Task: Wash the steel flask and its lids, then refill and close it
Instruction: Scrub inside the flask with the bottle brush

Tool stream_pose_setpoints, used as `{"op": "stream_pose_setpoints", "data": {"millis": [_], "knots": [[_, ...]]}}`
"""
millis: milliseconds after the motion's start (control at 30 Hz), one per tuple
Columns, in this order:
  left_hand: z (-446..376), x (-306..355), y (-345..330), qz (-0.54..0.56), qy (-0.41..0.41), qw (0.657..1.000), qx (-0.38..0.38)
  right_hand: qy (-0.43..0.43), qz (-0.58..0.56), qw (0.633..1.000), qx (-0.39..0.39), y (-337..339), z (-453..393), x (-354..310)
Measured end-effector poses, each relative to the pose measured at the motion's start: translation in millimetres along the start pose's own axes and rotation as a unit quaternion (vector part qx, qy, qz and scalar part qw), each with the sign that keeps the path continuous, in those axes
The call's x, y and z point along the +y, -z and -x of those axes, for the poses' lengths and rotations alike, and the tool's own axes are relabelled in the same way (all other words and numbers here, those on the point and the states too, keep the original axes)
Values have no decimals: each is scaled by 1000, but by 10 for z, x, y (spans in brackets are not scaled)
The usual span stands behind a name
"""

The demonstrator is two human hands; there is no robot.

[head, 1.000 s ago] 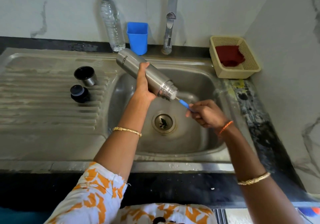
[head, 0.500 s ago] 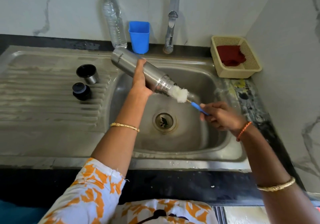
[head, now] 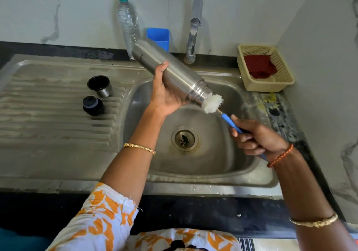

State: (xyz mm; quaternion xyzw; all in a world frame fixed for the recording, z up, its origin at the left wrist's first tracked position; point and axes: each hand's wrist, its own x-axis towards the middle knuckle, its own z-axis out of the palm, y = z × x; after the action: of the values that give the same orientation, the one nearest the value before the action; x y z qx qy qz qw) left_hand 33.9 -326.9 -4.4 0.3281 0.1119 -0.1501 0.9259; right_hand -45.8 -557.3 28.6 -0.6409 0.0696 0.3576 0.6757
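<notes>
**user1:** ok so where's the flask at?

**user2:** centre of the frame, a bit above middle. The long brushed-steel cylindrical flask (head: 170, 70) is tilted over the basin of the stainless steel sink (head: 222, 154), base up toward the upper left, ribbed open neck pointing down to the right. The left hand (head: 164, 95) grips it from underneath around the middle, thumb up over the near side. The fluffy white head of a bottle brush (head: 213, 104) is sitting right at the mouth, partly out of it. The right hand (head: 257, 140) has its fingers curled round the brush's blue handle, right of centre.

**user1:** and the lids?

**user2:** both on the ribbed draining board at left of the frame, well apart from the flask. The steel cup lid with a black lining (head: 100, 86) is tipped on its side, and the round black stopper lid (head: 93, 105) stands just below it.

**user1:** anything else around?

**user2:** Round drain (head: 185, 137) in the basin under the hands. Along the back wall there's a clear plastic water bottle with a teal cap (head: 127, 22), a blue plastic cup (head: 158, 38) partly hidden behind the flask's base, and a chrome tap (head: 193, 29). Upper right: a beige plastic mesh basket (head: 280, 70) with a dark red cloth (head: 259, 66) in it.
</notes>
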Motion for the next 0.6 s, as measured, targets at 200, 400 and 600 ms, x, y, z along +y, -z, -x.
{"op": "stream_pose_setpoints", "data": {"millis": [200, 400, 600], "knots": [[-16, 94, -161, -135, 0, 984, 120, 146, 45, 979, 132, -269, -154, 96], [12, 143, -340, -143, 13, 976, 162, 285, 424, 803, 306, -221, -150, 281], [-7, 50, -296, -46, 15, 986, 157, 153, 158, 961, 167, -372, -58, 178]]}}
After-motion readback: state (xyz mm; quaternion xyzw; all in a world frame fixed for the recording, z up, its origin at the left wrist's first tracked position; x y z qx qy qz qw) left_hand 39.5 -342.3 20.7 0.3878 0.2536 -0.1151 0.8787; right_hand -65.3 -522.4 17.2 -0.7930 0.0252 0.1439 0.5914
